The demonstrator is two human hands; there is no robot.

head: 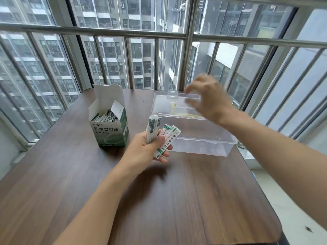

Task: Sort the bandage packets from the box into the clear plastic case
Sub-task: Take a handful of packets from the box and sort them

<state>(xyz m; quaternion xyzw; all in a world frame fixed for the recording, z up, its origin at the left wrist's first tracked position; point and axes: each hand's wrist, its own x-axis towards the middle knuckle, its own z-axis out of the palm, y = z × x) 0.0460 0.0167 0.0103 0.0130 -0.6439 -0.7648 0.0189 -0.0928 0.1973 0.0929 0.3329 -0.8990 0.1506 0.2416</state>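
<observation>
Left hand (pixel 148 147) grips a fan of bandage packets (pixel 161 137) above the dark wood table (pixel 177 200). Right hand (pixel 210 99), blurred, fingers loosely spread, hovers over the open clear plastic case (pixel 203 140). Open box (pixel 110 121) stands left of the case, packets inside.

1. A dark brown table (pixel 177 200) shows a wood-grain surface with a soft, low sheen.
2. The open box (pixel 110 128) is thin white card, printed green on its matt front.
3. The case (pixel 200 138) and its raised lid (pixel 169 101) are clear, smooth plastic that catches pale glare.
4. Bandage packets (pixel 162 138), gripped in the bare left hand (pixel 146 149), look like white paper wrappers printed in green and red.
5. More paper packets (pixel 106 117) fill the box.
6. Window railings (pixel 189 38) are smooth, shiny metal.
</observation>
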